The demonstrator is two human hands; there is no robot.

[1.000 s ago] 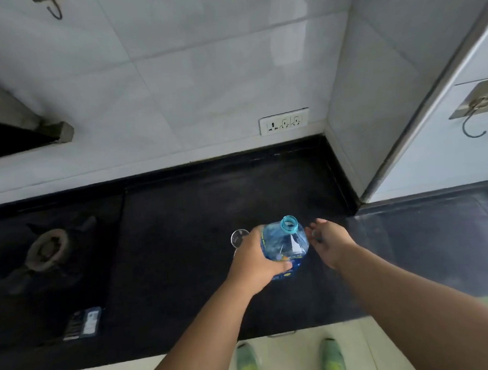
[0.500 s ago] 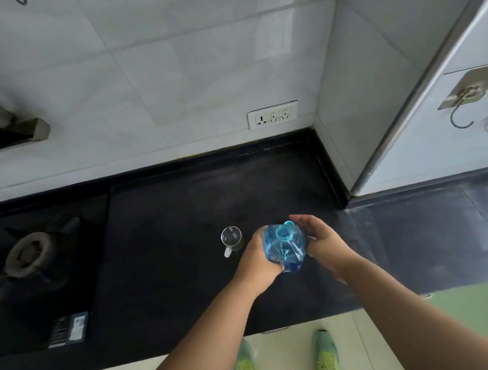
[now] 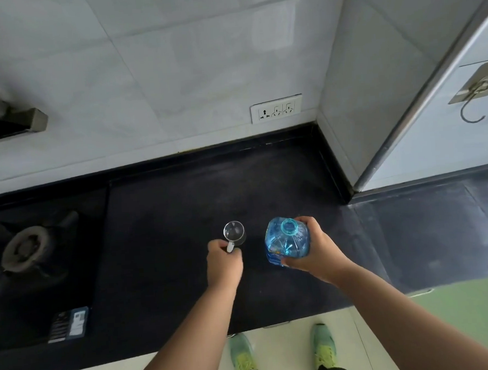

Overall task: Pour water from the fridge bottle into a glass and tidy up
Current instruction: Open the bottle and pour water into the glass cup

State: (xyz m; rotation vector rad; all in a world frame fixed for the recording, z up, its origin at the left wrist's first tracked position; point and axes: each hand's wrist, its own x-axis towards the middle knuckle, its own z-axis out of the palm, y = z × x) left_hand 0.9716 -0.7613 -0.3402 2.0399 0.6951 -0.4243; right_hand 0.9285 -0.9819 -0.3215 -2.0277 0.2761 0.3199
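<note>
Standing upright on the dark surface (image 3: 168,223), the blue bottle (image 3: 287,243) is seen with its cap off and its mouth open toward the camera. It is gripped about the shoulder by the right hand (image 3: 312,252), whose fingers (image 3: 306,221) are wrapped over the far side while the thumb closes on the near side. The walls appear thin and translucent, so the bottle is judged likely to flex under pressure and, coming from the fridge, possibly to be slick; a hold lower on the body is judged steadier for tipping. Just to its left, apart from it, the glass (image 3: 234,232) stands on the surface; it is clear, handled and judged fragile. Its handle is pinched by the left hand (image 3: 224,261), with the fingers curled round it. Whether any water lies in the glass cannot be told. Pouring is judged not yet begun. Farther out, a gas burner (image 3: 24,251) sits at the left, a wall socket (image 3: 276,108) on the tiled wall behind, and a metal hook (image 3: 473,105) at the right.
</note>
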